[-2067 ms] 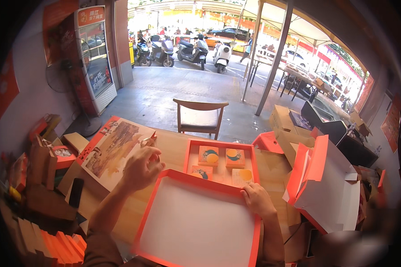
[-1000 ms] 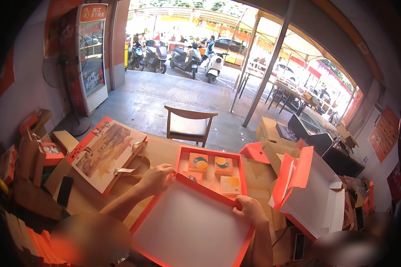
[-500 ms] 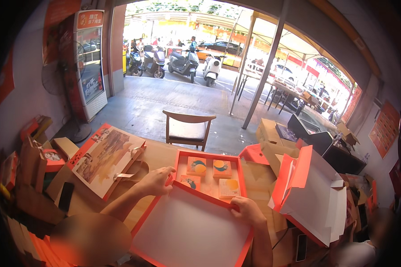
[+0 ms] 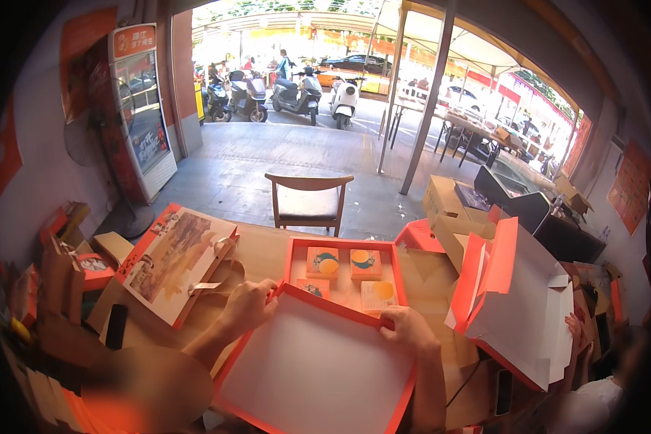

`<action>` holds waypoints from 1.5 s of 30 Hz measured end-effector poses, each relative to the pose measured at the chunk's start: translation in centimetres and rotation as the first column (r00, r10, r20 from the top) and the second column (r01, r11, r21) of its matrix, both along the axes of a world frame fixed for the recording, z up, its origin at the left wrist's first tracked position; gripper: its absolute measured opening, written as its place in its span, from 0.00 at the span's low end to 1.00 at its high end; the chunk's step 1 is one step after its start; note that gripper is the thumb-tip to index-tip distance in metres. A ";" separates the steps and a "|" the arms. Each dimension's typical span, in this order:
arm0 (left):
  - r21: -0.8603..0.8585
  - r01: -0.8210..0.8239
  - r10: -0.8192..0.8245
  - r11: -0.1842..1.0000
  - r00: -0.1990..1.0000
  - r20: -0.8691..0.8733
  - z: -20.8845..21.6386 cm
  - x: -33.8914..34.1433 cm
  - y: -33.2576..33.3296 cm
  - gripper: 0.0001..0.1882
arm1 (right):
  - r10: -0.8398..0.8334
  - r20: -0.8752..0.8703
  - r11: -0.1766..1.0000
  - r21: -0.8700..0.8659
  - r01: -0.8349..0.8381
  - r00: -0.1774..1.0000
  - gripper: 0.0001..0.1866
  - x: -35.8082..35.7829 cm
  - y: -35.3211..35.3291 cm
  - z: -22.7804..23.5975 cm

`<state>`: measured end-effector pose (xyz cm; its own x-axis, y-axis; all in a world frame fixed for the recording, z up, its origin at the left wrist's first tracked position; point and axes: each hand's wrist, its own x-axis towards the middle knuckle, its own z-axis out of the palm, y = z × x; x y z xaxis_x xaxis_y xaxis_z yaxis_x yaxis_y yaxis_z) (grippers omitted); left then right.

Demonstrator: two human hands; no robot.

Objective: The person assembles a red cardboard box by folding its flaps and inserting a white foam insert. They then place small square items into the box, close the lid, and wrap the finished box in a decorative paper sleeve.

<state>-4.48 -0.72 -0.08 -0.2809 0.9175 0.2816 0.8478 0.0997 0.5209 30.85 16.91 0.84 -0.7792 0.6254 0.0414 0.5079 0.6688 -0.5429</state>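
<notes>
My left hand pinches the far left corner of a box lid, which has red rims and a white inside facing up. On its far right edge, my right hand grips the same lid with bent fingers. The lid is tilted and overlaps the near side of a shallow red box. Inside that box lie several small orange cartons, among them one at the far left and one at the near right. The lid partly covers the near left carton.
Left on the wooden table are a picture-printed gift bag and a phone. A large open red-and-white carton stands right, touched by another person's hand. Another phone lies near it. Beyond the table stands a chair.
Another person's hand has appeared at the right edge of the large open carton. My view has shifted slightly; both my hands keep their hold on the lid.
</notes>
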 end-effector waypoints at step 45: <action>-0.104 0.086 -0.120 0.991 0.914 -0.387 -1.3 3.3 1.5 0.14 | 0.025 -0.077 0.987 0.158 -0.012 0.997 0.06 0.7 0.6 -2.5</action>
<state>-1.15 0.73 -1.36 -0.0667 0.9603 0.2709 0.9898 0.0295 0.1392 31.55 17.48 -1.62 -0.7811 0.5918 0.1990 0.4548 0.7577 -0.4681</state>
